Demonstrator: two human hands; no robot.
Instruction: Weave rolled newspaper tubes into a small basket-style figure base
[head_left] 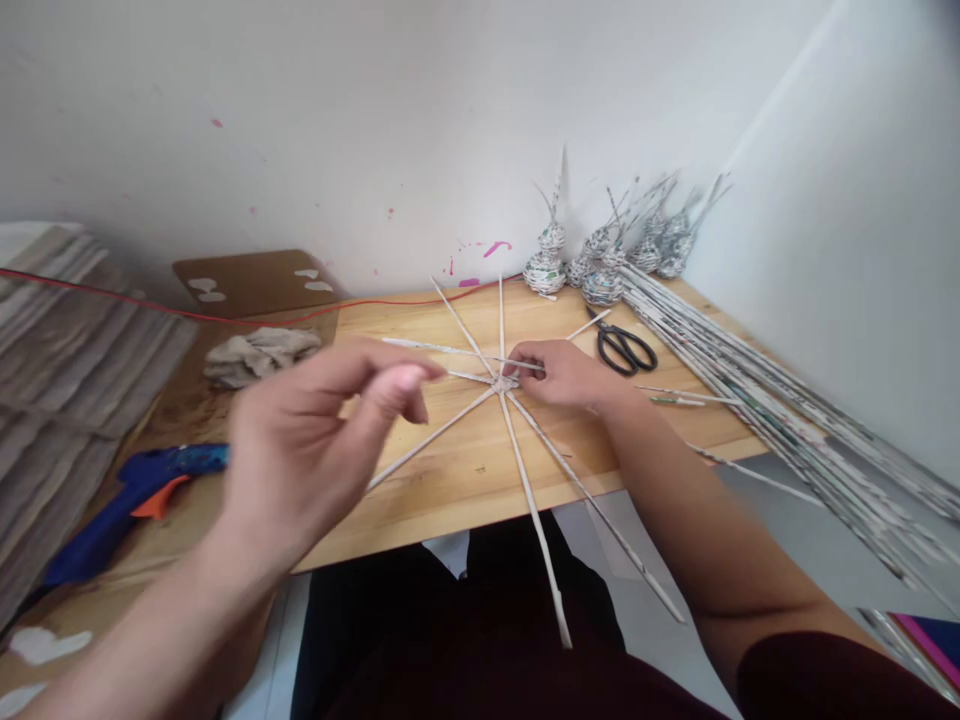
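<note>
Rolled newspaper sticks (532,510) radiate like spokes from a small woven hub (504,383) on the wooden board. My right hand (559,372) is at the hub, its fingers closed around a thin paper stick (435,346) that points left across the spokes. Raised nearer the camera, my left hand (322,440) is left of the hub and apart from it. Its thumb and fingers are bent together in a pinch; whatever they may hold does not show. Two of the spokes reach past the board's front edge over my lap.
Scissors (626,345) lie behind my right hand. Long paper sticks (750,410) are bundled at right, near several woven gourd-shaped pieces (546,268). A blue glue gun (142,490), crumpled cloth (259,355) and stacked newspapers (67,400) are at left. A red cord (300,318) runs along the back.
</note>
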